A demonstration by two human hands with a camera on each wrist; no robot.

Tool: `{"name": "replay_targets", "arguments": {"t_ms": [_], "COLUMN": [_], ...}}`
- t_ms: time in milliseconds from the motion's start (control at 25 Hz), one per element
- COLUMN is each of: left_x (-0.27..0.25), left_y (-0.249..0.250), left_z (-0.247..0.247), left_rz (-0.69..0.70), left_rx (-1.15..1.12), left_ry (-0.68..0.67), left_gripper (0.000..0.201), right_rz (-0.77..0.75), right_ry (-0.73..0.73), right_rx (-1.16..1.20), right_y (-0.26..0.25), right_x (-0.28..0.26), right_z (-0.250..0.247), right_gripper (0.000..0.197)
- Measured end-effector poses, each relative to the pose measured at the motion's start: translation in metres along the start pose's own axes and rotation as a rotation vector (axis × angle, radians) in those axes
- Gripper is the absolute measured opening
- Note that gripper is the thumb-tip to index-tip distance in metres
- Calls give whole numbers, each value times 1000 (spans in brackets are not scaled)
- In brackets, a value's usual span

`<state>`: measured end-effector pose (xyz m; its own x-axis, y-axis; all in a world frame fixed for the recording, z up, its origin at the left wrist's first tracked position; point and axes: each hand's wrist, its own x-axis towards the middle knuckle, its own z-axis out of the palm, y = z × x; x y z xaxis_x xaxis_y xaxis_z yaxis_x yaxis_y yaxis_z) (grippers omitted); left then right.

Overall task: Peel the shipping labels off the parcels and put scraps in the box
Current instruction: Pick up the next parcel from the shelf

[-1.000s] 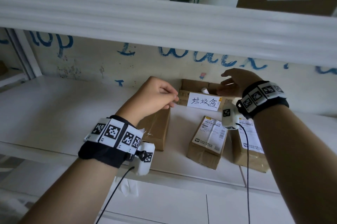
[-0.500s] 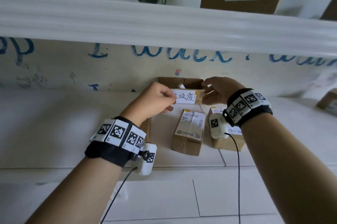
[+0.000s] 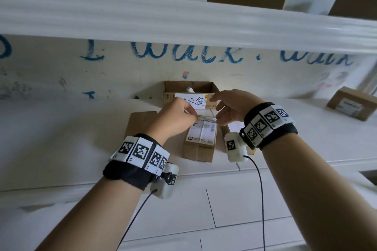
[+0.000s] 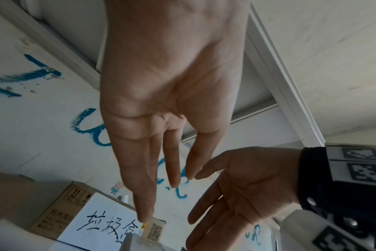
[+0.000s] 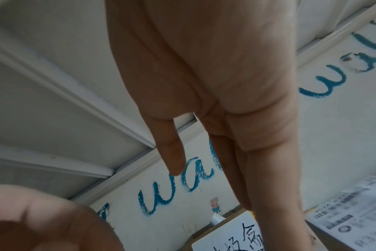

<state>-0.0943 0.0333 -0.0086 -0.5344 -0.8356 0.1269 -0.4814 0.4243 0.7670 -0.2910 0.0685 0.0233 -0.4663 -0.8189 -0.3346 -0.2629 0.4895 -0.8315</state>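
Parcels sit in a loose row on a white shelf [image 3: 61, 138], under a second shelf board. Middle parcel [image 3: 199, 148] stands lengthwise away from the person, its shipping label [image 3: 204, 131] covering the top face; the label's long axis runs front to back, far short edge toward the wall.

Left hand [image 3: 173, 122] is at that far edge, at its left corner. In the left wrist view the fingers are nearly straight, and one fingertip [image 4: 145, 219] touches the yellow-marked corner of the label [image 4: 153, 231]. No pinch is plain; I read the hand as open and touching, not gripping.

Right hand [image 3: 230, 107] hovers just to the right of the same edge, palm turned inward, fingers relaxed and spread, holding nothing. It is apart from the label.

Open scrap box [image 3: 189, 92] stands against the wall right behind the middle parcel, a handwritten white sign [image 3: 191, 101] on its front. Something small and white pokes up inside it.

Plain brown parcel [image 3: 140, 122] lies to the left, largely behind the left wrist. Another labelled parcel [image 3: 234, 126] is on the right, mostly hidden by the right wrist. A fourth [image 3: 350, 103] sits well apart at far right.

Judgement: the step is starting the peel at the far left corner. The left hand is nearer. The pull likely runs along the long axis toward the person, then a short carry back to the box.
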Motion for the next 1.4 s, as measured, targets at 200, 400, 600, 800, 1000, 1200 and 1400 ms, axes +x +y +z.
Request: {"name": "replay_targets", "arguments": {"t_ms": [200,400,600,800,1000,1200,1400], "left_x": [-7,-17,-19,-19,-20,-21,-26], "left_y": [-1,-3,-8,-16,-10,-18,-22], "left_z": [7,13,17,23,22,16,11], "left_rz": [-47,-99,-166,-269,-266,-290,-301], "left_rx": [3,-55,-95,-111,-144,-176,-173], "left_ry": [-16,33,-31,-97,-83,-43,-47], "left_gripper": [12,14,17,24,23,21,18], "right_rz": [19,77,132,226,168,114,104], "right_ry": [-7,-68,-156,-239,-239,-212,-222], "right_rx": [-52,29,140,158,99,0,-19], "right_y": [7,14,23,29,23,23,23], "right_x": [-17,-31,-37,-39,-41,-29,-24], "right_z": [2,11,16,18,20,25,31], "right_gripper": [45,50,26,37,34,53,50]}}
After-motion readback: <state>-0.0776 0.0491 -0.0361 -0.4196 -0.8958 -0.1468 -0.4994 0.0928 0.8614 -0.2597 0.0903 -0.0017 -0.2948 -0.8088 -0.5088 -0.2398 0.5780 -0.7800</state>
